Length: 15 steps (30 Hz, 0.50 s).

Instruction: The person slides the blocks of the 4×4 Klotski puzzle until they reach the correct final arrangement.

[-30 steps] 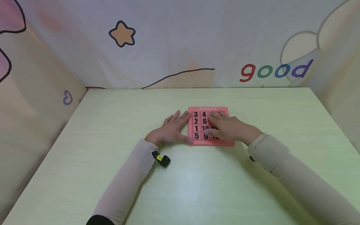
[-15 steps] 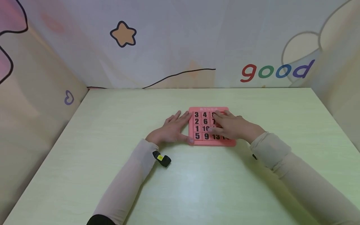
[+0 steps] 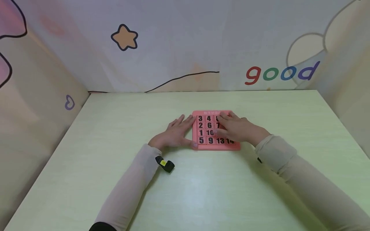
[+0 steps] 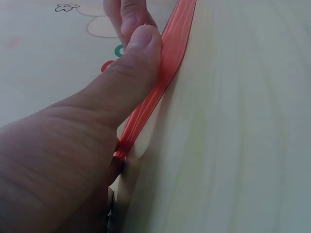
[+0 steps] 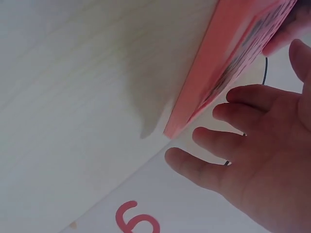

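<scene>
A pink sliding number puzzle lies flat on the table, with black numbers on its square tiles. My left hand rests against its left side, fingers spread and fairly straight. In the left wrist view, the thumb touches the edge of the puzzle frame. Over the puzzle's right part is my right hand, covering several tiles at the upper right. Seen from the right wrist, its fingers are extended and spread above the puzzle, holding nothing; any fingertip contact with tiles is unclear.
The pale green table extends around the puzzle on all sides. A wall with a star and the word "good" stands behind it, and side panels rise left and right. A black strap sits at the left wrist.
My right hand has shifted slightly right and uncovered lower-row tiles, including 13 and 14. The left hand and puzzle stay in place; the head view moves a little.
</scene>
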Tool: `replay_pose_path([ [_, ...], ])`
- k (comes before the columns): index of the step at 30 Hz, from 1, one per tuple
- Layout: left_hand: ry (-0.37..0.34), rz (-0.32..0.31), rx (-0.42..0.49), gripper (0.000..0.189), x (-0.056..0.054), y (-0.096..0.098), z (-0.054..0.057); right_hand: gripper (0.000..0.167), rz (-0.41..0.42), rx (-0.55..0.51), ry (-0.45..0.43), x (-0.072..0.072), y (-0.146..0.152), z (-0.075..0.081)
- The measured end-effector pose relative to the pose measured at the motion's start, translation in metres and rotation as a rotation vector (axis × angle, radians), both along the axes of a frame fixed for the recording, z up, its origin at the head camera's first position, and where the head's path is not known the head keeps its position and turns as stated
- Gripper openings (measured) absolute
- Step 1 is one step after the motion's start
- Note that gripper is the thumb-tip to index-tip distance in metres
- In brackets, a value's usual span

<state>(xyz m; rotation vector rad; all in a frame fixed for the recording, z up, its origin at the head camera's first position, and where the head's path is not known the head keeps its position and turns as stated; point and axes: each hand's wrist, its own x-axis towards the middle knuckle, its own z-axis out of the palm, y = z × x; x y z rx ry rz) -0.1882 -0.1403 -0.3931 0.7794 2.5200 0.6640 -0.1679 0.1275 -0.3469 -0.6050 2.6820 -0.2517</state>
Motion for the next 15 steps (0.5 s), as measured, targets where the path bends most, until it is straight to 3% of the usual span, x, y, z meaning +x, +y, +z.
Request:
replay_pose_path([
  [6, 0.0, -0.017, 0.017, 0.118, 0.001, -0.001, 0.002, 0.071, 0.042, 0.028, 0.038, -0.002, -0.007, -0.001],
  [15, 0.003, -0.017, 0.016, 0.119, 0.001, -0.002, 0.001, 0.07, -0.033, 0.049, 0.048, 0.0, 0.01, 0.003],
])
